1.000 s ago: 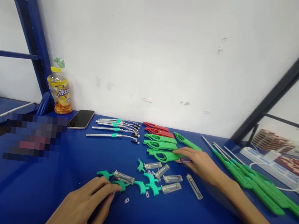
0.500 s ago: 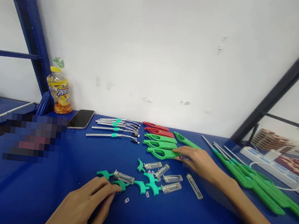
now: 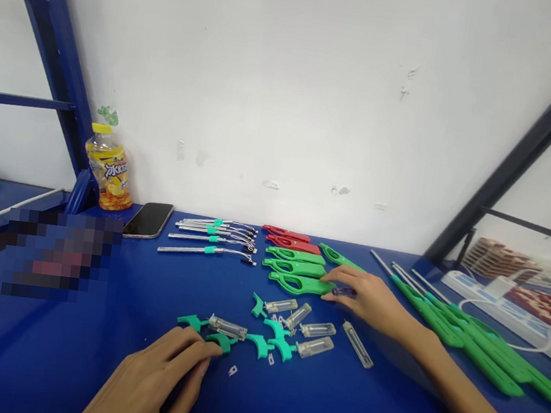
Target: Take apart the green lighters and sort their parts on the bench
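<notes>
Green casing (image 3: 296,284), long axis left-to-right, narrow end leftward, grip of right hand (image 3: 369,299) closed on its right end

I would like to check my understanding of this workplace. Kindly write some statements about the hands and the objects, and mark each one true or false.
1. The bottle has a yellow cap. True.
2. The right hand touches a green casing. True.
3. The left hand is touching the phone. False: it is down by the teal parts, and the phone lies near the bottle.
4. Two red casings lie on the table. True.
5. The bottle is lying on its side. False: it stands upright.
</notes>
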